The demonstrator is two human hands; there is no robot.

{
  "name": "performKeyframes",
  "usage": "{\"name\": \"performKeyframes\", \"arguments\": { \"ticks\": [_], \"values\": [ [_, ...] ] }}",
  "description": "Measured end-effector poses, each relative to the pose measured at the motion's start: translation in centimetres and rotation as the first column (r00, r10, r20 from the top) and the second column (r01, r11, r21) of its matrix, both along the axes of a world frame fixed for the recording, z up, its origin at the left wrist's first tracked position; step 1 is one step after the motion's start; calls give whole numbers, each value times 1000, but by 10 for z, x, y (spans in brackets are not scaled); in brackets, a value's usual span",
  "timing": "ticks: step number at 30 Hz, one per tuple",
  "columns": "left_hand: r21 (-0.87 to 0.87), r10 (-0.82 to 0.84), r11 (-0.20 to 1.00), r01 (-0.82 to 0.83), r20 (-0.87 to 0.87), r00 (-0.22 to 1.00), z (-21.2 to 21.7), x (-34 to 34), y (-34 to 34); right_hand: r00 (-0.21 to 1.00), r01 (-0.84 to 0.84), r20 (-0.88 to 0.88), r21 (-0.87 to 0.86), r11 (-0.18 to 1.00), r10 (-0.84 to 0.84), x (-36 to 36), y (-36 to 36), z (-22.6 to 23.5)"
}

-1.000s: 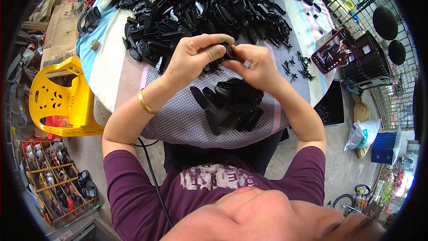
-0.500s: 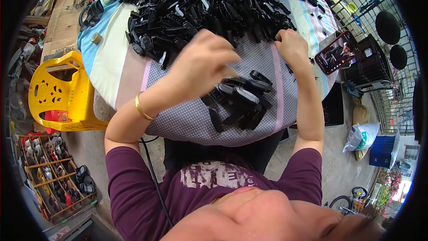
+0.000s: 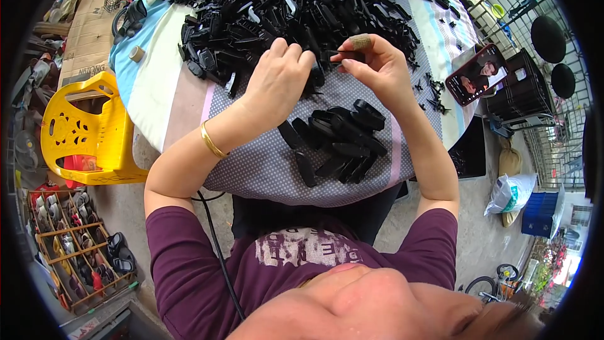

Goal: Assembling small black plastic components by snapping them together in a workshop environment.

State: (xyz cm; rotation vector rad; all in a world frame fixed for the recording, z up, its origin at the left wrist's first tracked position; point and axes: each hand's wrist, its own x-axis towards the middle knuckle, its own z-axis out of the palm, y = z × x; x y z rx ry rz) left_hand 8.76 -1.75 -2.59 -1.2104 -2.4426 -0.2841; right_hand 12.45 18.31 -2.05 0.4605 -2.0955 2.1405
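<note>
**Black part [image 3: 352, 56] pinched in the right hand [image 3: 382, 70], by the heap [image 3: 270, 22]**

The heap of glossy dark pieces serves as landmark. The part is at its near edge, toward the right, pinched between the right thumb and fingers; one of these wears a tan wrap [image 3: 360, 42]. The left hand [image 3: 280, 75] is at the same edge, left of the part, knuckles up and fingers bent together; the fingertips are hidden, so whether they grip anything cannot be told. On the wearer's side of the heap, a smaller group of elongated black pieces [image 3: 349, 149] rests on the dotted cloth [image 3: 251, 164]. Right of the heap lie tiny black bits [image 3: 435, 97], with a phone [image 3: 476, 75] beyond them.

Handling, as judged from form and sheen: the part is probably light, stiff plastic, slippery on its smooth faces and unlikely to bend under a fingertip grip. Any thin edges may chip if forced. A pinch across the long sides, near mid-length, should hold best, leaving both ends free.
</note>
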Motion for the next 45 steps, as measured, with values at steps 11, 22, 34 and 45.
{"name": "performKeyframes", "arguments": {
  "ticks": [11, 22, 34, 45],
  "values": [
    [571, -278, 777, -266, 689, 670, 25, -4, -4, 996, 78, -45, -42, 996, -80, 3, -14, -4],
    [708, -478, 686, -171, 615, 627, 15, -7, -4, 967, 177, -219, 216, 960, -129, 6, -21, -8],
    [729, -504, 660, -182, 609, 613, 18, -4, -2, 908, 295, -379, 278, 914, -177, 11, -21, -3],
    [810, -629, 535, -240, 571, 528, 14, 4, 4, 983, 141, -159, 310, 940, -95, 4, -21, -7]
  ]
}}
